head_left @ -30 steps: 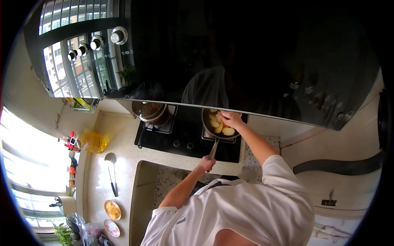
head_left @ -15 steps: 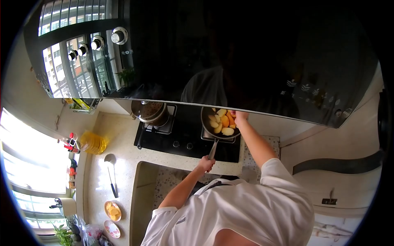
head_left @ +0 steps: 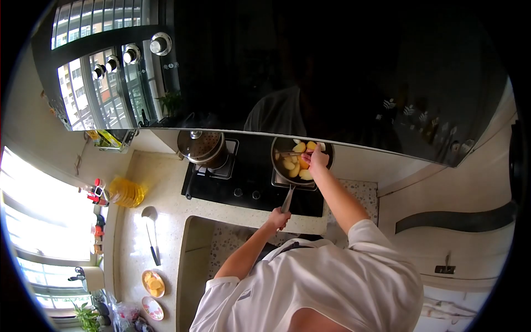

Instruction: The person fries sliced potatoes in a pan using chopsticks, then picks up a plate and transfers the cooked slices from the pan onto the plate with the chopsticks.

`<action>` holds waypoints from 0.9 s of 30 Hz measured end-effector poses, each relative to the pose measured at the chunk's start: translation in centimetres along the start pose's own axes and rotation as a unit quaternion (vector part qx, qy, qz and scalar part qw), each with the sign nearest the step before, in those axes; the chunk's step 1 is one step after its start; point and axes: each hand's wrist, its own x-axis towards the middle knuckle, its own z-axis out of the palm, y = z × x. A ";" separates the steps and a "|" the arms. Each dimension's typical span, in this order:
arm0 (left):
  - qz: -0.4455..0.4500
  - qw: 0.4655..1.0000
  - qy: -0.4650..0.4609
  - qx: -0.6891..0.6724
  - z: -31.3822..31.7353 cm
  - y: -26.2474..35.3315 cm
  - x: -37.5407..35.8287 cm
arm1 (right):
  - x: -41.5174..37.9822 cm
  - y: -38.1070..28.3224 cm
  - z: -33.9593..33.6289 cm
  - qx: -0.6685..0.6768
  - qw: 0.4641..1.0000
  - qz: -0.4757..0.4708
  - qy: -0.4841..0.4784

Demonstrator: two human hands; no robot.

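Note:
My left hand point(head_left: 279, 219) is wrapped round the handle point(head_left: 288, 198) of a dark frying pan point(head_left: 275, 167) on the right burner. Pale and orange-yellow slices point(head_left: 290, 165) lie in the pan, apart from one another in places. Over the pan's right side is my right hand point(head_left: 317, 159), its fingers closed on thin chopsticks point(head_left: 293, 153) that point left across the slices. Part of the pan's far rim is hidden by the range hood's edge.
A lidded pot point(head_left: 203, 150) stands on the left burner of the black hob point(head_left: 221, 191). The dark range hood point(head_left: 332, 77) hangs close above. Leftward on the counter are an oil jug point(head_left: 126, 192), a ladle point(head_left: 150, 238), a plate of yellow slices point(head_left: 153, 283) and a patterned plate point(head_left: 152, 308).
My right hand has moved left from the pan's far right edge to over the slices, and the chopsticks now show. My left hand stays on the handle.

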 end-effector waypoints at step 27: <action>0.015 1.000 -0.013 -0.018 -0.3 -0.8 0.8 | -7.4 1.7 -1.6 -0.401 0.613 -0.637 -0.241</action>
